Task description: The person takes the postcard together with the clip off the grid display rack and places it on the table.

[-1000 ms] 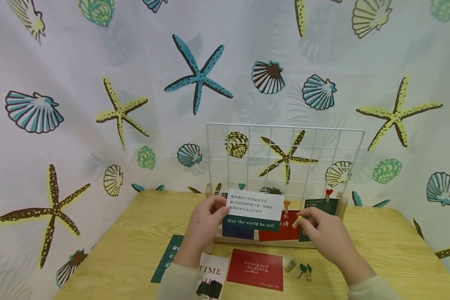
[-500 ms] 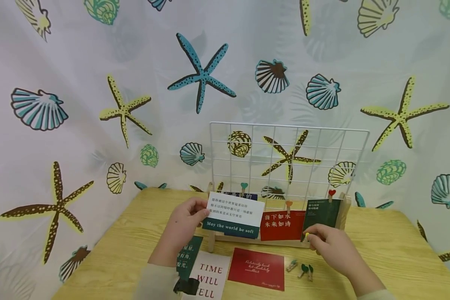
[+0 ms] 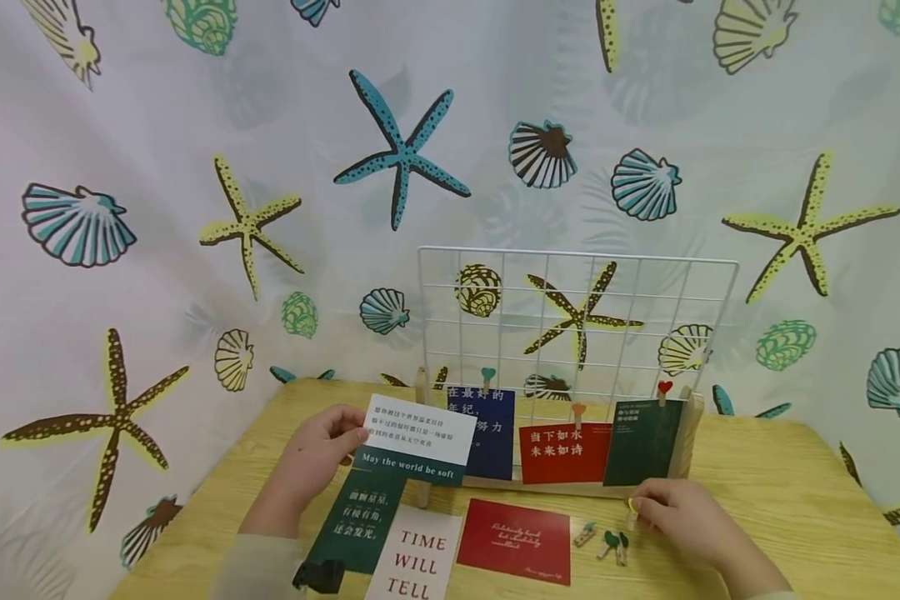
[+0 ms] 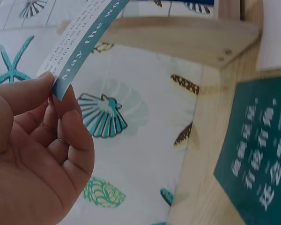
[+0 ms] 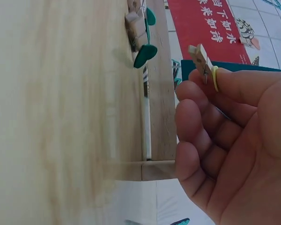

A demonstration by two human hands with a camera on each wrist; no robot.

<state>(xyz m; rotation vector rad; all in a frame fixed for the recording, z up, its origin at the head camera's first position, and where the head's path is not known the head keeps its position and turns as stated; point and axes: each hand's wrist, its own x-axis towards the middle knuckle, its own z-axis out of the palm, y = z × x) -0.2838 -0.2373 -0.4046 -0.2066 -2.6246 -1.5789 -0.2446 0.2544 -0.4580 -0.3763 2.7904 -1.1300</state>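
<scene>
Card (image 3: 418, 438) leftward in left hand's (image 3: 311, 454) pinch

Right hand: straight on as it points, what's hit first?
Likely the wooden base rail, met by the pinched clothespin; depth is unclear, so possibly the green card clipped above it.

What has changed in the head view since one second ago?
The left hand moved its white-green card left and slightly down, uncovering more of the blue card. The right hand lowered its peg, slightly rightward. Nothing was let go; the clipped cards and loose pegs stayed put.
</scene>
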